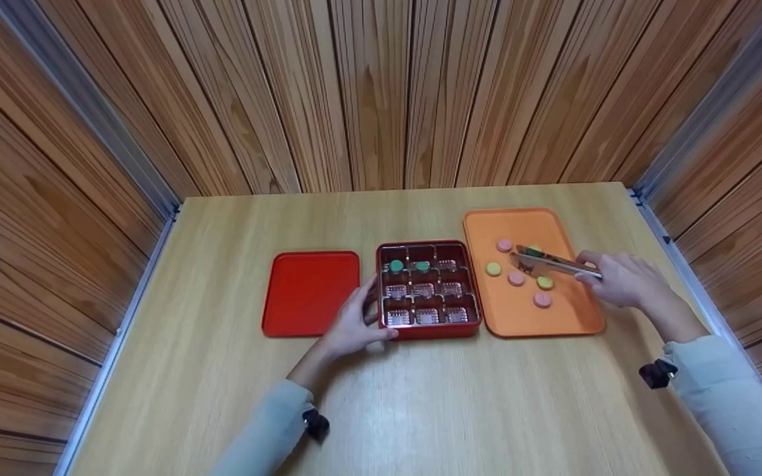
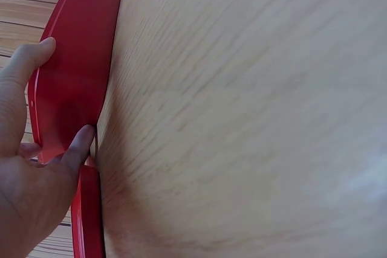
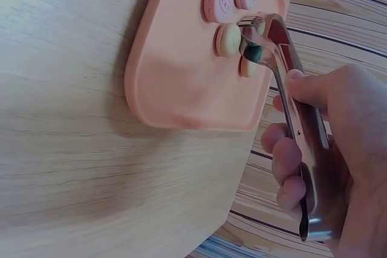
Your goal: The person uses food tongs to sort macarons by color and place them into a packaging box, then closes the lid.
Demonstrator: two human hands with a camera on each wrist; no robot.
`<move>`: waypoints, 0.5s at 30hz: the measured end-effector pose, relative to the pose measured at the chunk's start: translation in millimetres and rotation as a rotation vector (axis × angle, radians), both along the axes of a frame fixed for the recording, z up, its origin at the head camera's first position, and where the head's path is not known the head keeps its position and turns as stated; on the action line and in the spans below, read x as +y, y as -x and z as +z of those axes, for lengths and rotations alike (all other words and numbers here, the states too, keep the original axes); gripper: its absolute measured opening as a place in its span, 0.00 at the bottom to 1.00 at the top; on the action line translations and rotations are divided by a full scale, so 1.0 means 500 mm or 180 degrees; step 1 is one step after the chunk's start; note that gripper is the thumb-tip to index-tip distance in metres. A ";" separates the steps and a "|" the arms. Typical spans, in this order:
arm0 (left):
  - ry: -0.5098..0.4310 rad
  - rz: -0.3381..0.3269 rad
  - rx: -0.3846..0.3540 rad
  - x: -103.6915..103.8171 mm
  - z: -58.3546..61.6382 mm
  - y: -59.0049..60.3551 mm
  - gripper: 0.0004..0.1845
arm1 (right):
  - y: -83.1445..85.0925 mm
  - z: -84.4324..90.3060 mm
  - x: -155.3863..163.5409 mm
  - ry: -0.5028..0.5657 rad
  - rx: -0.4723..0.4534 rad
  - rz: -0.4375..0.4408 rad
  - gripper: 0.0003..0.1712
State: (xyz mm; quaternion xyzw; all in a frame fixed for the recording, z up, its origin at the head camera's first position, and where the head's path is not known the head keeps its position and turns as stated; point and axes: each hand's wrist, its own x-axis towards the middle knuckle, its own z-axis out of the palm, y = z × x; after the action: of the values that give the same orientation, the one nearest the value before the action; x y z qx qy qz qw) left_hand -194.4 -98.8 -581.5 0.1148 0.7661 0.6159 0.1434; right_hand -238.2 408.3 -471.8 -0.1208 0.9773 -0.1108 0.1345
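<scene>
A red box (image 1: 428, 328) with several compartments stands mid-table, with two green macarons (image 1: 395, 266) in its far row. My left hand (image 1: 371, 311) holds the box's near left corner. In the left wrist view the fingers (image 2: 36, 52) and thumb lie against the box's red wall (image 2: 72, 89). My right hand (image 1: 609, 274) grips metal tongs (image 1: 556, 263) over the orange tray (image 1: 573, 317). In the right wrist view the tongs (image 3: 272, 46) have their tips around a green macaron (image 3: 253, 52). Pink macarons (image 3: 219, 3) and yellow macarons (image 1: 493, 269) lie loose on the tray.
A red lid (image 1: 311, 291) lies flat to the left of the box. The wooden table (image 1: 421, 403) is walled in by wood panels on three sides, and metal rails run along its left and right edges.
</scene>
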 end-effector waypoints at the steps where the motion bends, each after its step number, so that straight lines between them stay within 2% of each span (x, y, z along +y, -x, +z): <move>1: 0.0006 0.0007 -0.0014 0.000 0.001 -0.001 0.67 | 0.000 0.001 -0.001 -0.0002 -0.0001 0.0001 0.26; 8: -0.0094 -0.0003 -0.0024 0.000 0.003 0.000 0.68 | 0.003 0.000 -0.005 -0.0029 -0.0011 -0.0007 0.25; 15: -0.0126 -0.0026 0.0015 -0.002 0.000 0.000 0.67 | 0.004 0.015 -0.006 -0.0035 -0.0024 0.0000 0.27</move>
State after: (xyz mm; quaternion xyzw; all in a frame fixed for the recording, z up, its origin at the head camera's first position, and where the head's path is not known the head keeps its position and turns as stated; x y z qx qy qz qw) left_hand -194.5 -99.6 -581.3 0.1221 0.7536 0.6302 0.1418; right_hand -240.2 405.1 -464.5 -0.1197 0.9773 -0.1059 0.1389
